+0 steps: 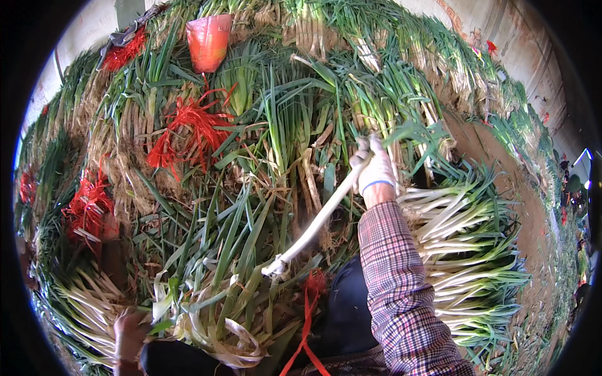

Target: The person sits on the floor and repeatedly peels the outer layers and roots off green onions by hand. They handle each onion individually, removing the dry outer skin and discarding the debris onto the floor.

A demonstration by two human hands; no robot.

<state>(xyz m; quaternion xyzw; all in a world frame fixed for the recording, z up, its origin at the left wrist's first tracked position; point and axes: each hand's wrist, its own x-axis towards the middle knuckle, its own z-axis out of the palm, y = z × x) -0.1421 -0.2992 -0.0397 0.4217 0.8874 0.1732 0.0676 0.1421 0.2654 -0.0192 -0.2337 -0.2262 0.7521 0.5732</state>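
My right hand (374, 164), in a pale work glove and a checked sleeve, grips a Welsh onion near its green leaves. The stalk's long white shank (324, 216) slants down to the left, its root end over loose leaves. At the lower left edge, my left hand (128, 324) is partly seen, blurred and dim, beside pale onion stalks (89, 301); its fingers are not clear. Cleaned white onions (451, 263) lie in a row right of my right sleeve. Peeled skins (240, 348) and leaves lie between my dark-clad knees.
Bundles of unpeeled onions (136, 113) with rooty, earthy ends cover the ground ahead. Red plastic ties lie in tufts, one ahead (193, 131) and one at left (91, 207). A red container (209, 42) stands among the bundles. Bare soil (494, 160) shows at right.
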